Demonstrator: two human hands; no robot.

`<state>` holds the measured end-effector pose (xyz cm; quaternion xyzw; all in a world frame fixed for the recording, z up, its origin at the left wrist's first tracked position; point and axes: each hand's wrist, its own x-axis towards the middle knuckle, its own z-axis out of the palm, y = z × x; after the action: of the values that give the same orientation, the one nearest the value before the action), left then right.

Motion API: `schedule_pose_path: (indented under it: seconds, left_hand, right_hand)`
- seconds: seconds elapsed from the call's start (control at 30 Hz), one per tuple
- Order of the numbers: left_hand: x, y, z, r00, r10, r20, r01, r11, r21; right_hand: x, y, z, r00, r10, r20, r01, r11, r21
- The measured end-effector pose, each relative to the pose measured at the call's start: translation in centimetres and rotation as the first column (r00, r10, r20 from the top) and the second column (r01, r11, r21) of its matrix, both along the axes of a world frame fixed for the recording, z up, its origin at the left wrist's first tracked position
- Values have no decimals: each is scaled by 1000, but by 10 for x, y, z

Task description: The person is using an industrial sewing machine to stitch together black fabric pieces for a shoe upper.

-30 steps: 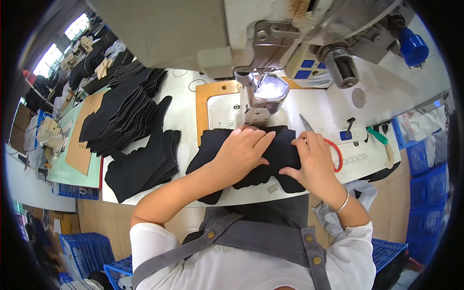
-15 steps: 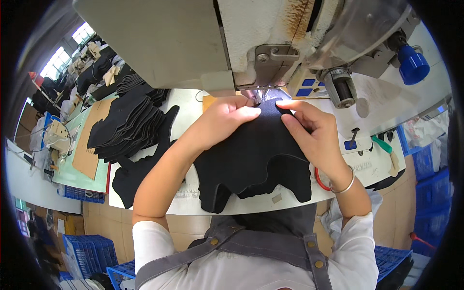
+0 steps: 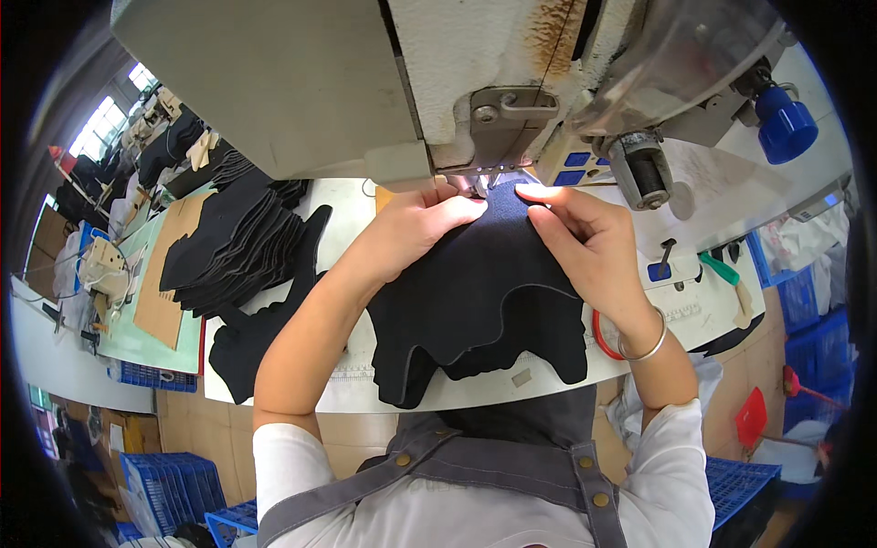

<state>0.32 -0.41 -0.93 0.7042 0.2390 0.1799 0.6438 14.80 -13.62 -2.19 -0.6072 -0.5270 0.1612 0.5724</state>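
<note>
Black fabric lies on the white bench, in front of the person and below the sewing machine. Its narrow upper end reaches the lit area under the machine head; there the cloth looks bluish. Lower edge wavy, with lobes hanging toward the bench's front edge; more than one layer shows there.

Left hand: at the cloth's upper left edge, close to the presser foot. Thumb lies along the edge, fingers curled, the cloth held between them. Undersides of the fingers hidden.

Right hand: at the upper right edge. Forefinger and thumb narrowly apart, tips touching the cloth; cannot tell whether they pinch it. Metal bangle on that wrist.

Left of the left forearm: tall stack of black cut pieces, layered unevenly. Nearer the person, a lower group of black pieces, partly behind the forearm. Beyond the stack, brown cardboard on a pale green surface.

Right side: red handle loop beside the right wrist, partly covered by it. Farther right, a green-handled tool near the bench's end. Blue knob above, on the machine's right.

Floor level: blue crates at lower left; red dustpan at right. Person wears a grey apron over white sleeves.
</note>
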Motion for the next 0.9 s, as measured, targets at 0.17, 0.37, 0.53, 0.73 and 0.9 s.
schedule_pose_path:
  seconds: [0.17, 0.37, 0.53, 0.73, 0.9]
  left_hand:
    - [1, 2, -2, 999, -32, 0, 32, 999, 27]
    - [0, 8, 2, 997, -25, -72, 29, 998, 51]
    - [-3, 11, 1, 995, -68, -67, 73, 995, 71]
    - [-14, 29, 6, 909, -380, -173, 390, 920, 30]
    - [-19, 22, 5, 941, -323, -98, 316, 945, -83]
  right_hand:
    - [3, 1, -6, 1000, -4, -4, 4, 1000, 28]
    - [8, 2, -3, 1000, -8, -10, 8, 999, -43]
    - [2, 0, 0, 1000, 23, -15, -23, 1000, -16]
    - [7, -1, -3, 997, 28, 72, -28, 1000, 1]
    - [7, -2, 4, 912, -144, 385, 121, 989, 85]
